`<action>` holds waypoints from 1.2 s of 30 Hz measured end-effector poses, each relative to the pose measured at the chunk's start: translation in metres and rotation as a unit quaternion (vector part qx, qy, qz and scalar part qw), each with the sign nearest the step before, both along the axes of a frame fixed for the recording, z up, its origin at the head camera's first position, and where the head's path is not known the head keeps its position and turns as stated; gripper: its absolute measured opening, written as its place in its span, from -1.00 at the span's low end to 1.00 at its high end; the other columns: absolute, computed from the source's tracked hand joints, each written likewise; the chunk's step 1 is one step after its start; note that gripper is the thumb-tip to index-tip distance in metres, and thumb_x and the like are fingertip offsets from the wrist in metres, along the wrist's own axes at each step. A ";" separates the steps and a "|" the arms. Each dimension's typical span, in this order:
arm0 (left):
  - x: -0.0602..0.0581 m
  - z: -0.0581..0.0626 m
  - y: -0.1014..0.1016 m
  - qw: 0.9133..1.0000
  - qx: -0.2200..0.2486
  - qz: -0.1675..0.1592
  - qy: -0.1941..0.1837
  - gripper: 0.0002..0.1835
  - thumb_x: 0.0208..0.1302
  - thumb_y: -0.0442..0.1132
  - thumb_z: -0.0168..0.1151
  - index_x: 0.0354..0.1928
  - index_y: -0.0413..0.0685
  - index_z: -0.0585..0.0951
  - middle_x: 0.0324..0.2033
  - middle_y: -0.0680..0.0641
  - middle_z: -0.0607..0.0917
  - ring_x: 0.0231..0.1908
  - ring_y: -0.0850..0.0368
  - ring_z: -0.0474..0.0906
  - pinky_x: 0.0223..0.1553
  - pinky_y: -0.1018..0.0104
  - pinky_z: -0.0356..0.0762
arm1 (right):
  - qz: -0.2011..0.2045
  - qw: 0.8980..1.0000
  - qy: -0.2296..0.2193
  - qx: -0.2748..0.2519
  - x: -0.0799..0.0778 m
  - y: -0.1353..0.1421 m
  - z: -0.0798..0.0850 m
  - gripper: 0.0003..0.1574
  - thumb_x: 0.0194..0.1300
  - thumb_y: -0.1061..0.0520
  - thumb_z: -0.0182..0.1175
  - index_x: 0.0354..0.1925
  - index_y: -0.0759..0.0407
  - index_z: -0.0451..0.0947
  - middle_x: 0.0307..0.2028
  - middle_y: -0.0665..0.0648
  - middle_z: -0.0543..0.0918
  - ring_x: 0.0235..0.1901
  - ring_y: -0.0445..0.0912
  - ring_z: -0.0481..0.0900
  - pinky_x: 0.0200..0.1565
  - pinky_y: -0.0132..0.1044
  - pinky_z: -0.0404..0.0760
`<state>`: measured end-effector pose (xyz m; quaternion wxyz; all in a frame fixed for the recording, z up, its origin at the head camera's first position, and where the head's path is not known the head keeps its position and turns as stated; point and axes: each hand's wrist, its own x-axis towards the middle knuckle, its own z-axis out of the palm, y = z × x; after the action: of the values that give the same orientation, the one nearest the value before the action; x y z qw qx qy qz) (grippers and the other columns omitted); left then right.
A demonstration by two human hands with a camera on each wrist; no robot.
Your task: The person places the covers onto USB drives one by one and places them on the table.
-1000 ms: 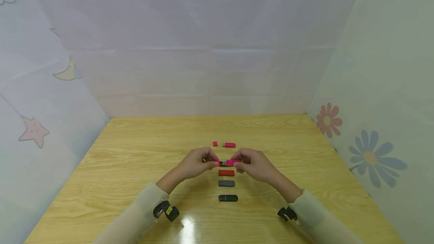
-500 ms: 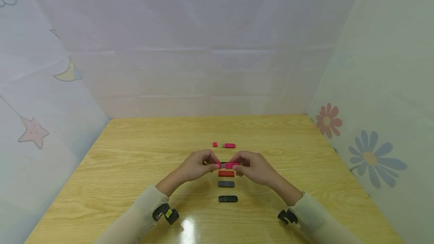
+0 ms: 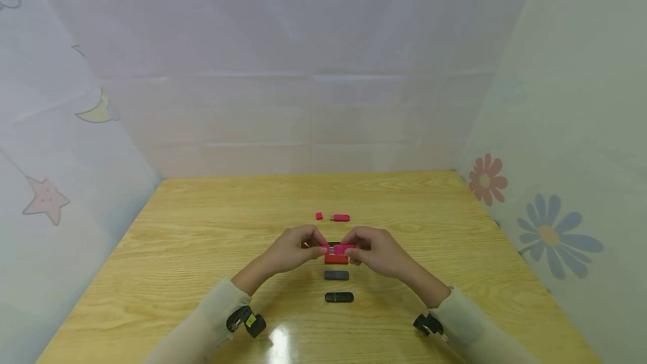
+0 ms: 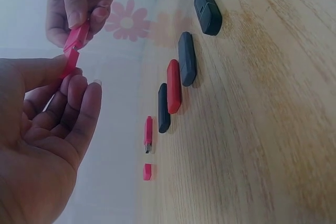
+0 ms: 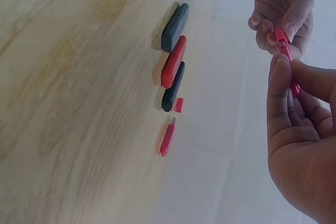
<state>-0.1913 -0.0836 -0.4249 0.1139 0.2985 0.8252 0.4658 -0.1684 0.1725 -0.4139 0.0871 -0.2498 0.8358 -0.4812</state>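
Note:
My left hand (image 3: 298, 250) pinches a small pink cap (image 4: 70, 63) between thumb and fingers. Facing it, my right hand (image 3: 376, 250) pinches the body of a pink USB stick (image 3: 343, 249). The two pieces are in line, the cap right at the plug end, with a short bit of metal plug still showing between them. Both are held up off the table, overlapping the black USB stick (image 3: 333, 243) and red USB stick (image 3: 336, 260) in the head view. Fingers hide parts of the cap and the stick.
Behind the hands, a second pink USB stick (image 3: 341, 218) lies uncapped beside its pink cap (image 3: 319, 216). Nearer me lie a grey stick (image 3: 336, 275) and a black stick (image 3: 339, 297). All rest on a wooden table (image 3: 212, 212) with cloth walls around it.
My hands have come closer together and slightly nearer to me. The gap between the pink cap and the USB stick has narrowed, and less of the plug shows.

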 end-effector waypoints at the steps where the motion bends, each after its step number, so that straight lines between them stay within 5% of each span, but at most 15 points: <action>1: 0.000 0.000 0.000 1.000 0.001 -0.002 0.000 -0.90 0.45 -0.16 0.27 -0.11 0.02 0.65 -0.26 0.12 0.70 -0.25 0.21 0.63 -0.25 0.32 0.61 | 0.000 1.000 -0.001 -0.001 0.000 0.000 0.000 -0.85 0.41 0.20 0.28 -0.07 0.16 0.65 -0.34 0.21 0.73 -0.41 -0.10 0.67 -0.35 -0.18 0.69; 8: 0.000 0.002 0.001 1.000 0.007 -0.004 -0.004 -0.90 0.44 -0.17 0.28 -0.10 0.02 0.65 -0.28 0.11 0.70 -0.27 0.19 0.63 -0.27 0.31 0.61 | 0.002 1.000 0.000 0.000 -0.001 0.000 0.000 -0.86 0.41 0.21 0.28 -0.07 0.17 0.65 -0.34 0.22 0.73 -0.41 -0.11 0.66 -0.35 -0.25 0.68; 15: 0.001 0.002 0.002 1.000 0.010 -0.006 -0.005 -0.90 0.45 -0.18 0.27 -0.10 0.00 0.65 -0.30 0.11 0.70 -0.30 0.18 0.63 -0.30 0.31 0.59 | 0.002 1.000 0.003 0.000 0.000 -0.001 0.000 -0.87 0.41 0.22 0.28 -0.08 0.15 0.65 -0.37 0.14 0.72 -0.42 -0.13 0.66 -0.33 -0.08 0.71; 29: 0.003 0.002 0.003 1.000 0.019 -0.017 -0.010 -0.90 0.45 -0.20 0.27 -0.10 -0.03 0.65 -0.32 0.08 0.70 -0.32 0.17 0.63 -0.32 0.32 0.58 | 0.008 1.000 0.002 -0.005 0.004 -0.001 0.002 -0.87 0.42 0.22 0.26 -0.08 0.18 0.65 -0.40 0.08 0.71 -0.42 -0.04 0.68 -0.38 -0.25 0.67; 36: 0.004 -0.002 0.003 1.000 0.016 -0.018 -0.018 -0.90 0.43 -0.20 0.28 -0.11 -0.03 0.65 -0.33 -0.05 0.72 -0.32 0.11 0.65 -0.33 0.34 0.56 | 0.010 1.000 -0.004 -0.012 0.005 -0.003 -0.003 -0.87 0.43 0.25 0.24 -0.09 0.13 0.65 -0.36 0.22 0.72 -0.38 0.16 0.71 -0.30 0.04 0.71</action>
<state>-0.1874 -0.0808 -0.4269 0.1318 0.3070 0.8098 0.4823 -0.1636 0.1693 -0.4168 0.0928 -0.2572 0.8272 -0.4909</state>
